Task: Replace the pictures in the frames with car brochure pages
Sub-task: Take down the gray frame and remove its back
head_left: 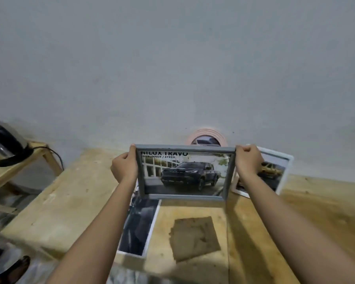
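I hold a grey picture frame [184, 148] upright above the wooden table [70, 197], its face toward me. Inside it is a brochure page showing a dark pickup truck. My left hand [125, 168] grips the frame's left side and my right hand [248, 160] grips its upper right corner. A white frame [283, 173] with a yellow car picture leans against the wall behind my right hand. A round pink frame [206, 133] with a car picture stands by the wall behind the grey frame. A loose dark picture [138, 226] lies flat on the table under my left forearm.
A brown square backing board [194, 237] lies flat on the table in front of me. An electric kettle [3, 140] with a black cord sits on a small wooden stand [35, 154] at the left. Dark sandals [10, 267] are on the floor at the lower left.
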